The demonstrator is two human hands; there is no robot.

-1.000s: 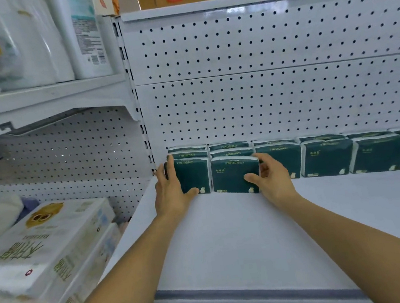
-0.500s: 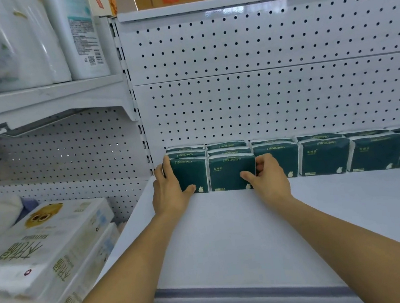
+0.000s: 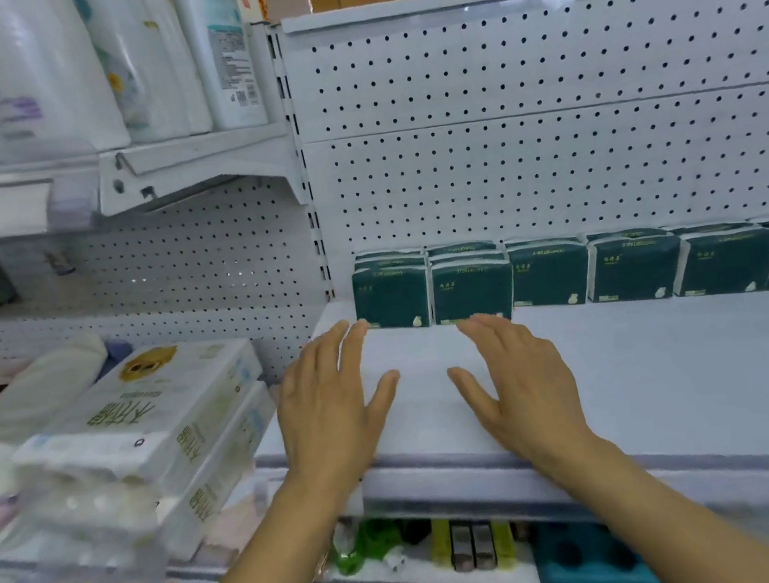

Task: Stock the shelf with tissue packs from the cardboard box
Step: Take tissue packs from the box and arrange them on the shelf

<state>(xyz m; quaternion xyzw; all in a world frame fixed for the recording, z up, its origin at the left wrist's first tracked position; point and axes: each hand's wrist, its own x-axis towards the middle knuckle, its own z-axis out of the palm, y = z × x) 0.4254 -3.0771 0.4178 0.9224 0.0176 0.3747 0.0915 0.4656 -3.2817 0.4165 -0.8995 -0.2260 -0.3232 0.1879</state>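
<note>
Left of frame: neighbouring bay holds white plastic-wrapped tissue bundles point(image 3: 148, 431), stacked and blurred; not part of this job.

Centre: left hand point(image 3: 326, 402) and right hand point(image 3: 522, 381) hover over the flat white metal shelf point(image 3: 674, 377), fingers straight and spread, grasping nothing. Fingertips lie just short of the packs; contact cannot be told.

Centre to right, against the white perforated back panel point(image 3: 551, 164): a row of dark green rectangular tissue packs point(image 3: 550, 278), upright, faces forward, the two leftmost columns several deep. Cardboard box not in view.

Judgement: placing done, next is fetching more. Build the next row flush in front, labels forward, edges touching, pushing with flat palms so the soft packs don't topple or skew.
</note>
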